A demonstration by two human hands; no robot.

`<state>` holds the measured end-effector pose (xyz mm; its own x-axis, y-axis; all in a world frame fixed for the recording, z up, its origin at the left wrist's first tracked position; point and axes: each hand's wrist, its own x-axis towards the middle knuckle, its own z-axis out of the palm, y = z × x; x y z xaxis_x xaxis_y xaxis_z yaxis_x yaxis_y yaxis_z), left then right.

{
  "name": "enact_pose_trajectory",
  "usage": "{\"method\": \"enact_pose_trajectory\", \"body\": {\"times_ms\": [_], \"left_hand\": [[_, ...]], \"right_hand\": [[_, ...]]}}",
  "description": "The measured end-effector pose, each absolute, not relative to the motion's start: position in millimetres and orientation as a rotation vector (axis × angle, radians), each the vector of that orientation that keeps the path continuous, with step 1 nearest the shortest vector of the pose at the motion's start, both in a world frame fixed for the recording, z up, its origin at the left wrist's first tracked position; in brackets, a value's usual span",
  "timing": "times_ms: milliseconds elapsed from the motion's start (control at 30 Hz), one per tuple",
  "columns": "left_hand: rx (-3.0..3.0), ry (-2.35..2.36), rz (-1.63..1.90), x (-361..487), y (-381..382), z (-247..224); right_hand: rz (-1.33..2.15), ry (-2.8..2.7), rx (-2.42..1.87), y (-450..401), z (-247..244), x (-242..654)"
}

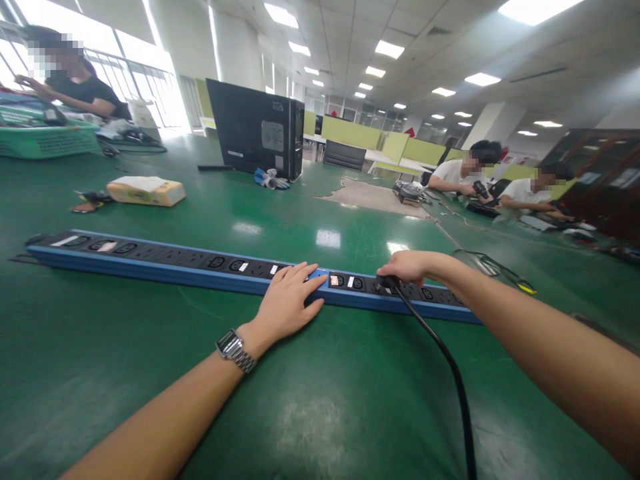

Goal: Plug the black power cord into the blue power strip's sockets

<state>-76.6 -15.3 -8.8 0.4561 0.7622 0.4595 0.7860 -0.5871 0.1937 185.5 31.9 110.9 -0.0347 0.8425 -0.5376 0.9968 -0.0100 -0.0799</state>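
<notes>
A long blue power strip [170, 269] with black sockets and small white labels lies across the green table. My left hand [287, 303], with a metal-band watch [237, 350] on the wrist, rests on the middle of the strip, its fingers stretched out. Farther right, my right hand [407, 265] is closed around a black plug [387, 283] at the strip's sockets. Whether the plug is fully seated I cannot tell. From it a thick black cord [453, 367] curves down to the bottom edge. My right forearm hides the strip's right end.
A black computer case [253, 130] stands at the back, with gloves [271, 179] beside it. Left are a tissue pack [146, 191] and a green basket [47, 140]. Cables [493, 267] lie at right. One person [80, 83] sits back left, two people [457, 175] back right.
</notes>
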Motion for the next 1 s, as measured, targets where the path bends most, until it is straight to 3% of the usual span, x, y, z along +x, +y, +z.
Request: {"method": "enact_pose_trajectory", "body": {"times_ms": [800,1000], "left_hand": [[-2.647,-1.412,-0.811,-77,-15,-10],[-2.644,-1.41,-0.791,-76,-16,-9]], "right_hand": [[-0.643,1.995,1.905,33,99,179],[-0.47,1.969,1.884,30,92,166]]}}
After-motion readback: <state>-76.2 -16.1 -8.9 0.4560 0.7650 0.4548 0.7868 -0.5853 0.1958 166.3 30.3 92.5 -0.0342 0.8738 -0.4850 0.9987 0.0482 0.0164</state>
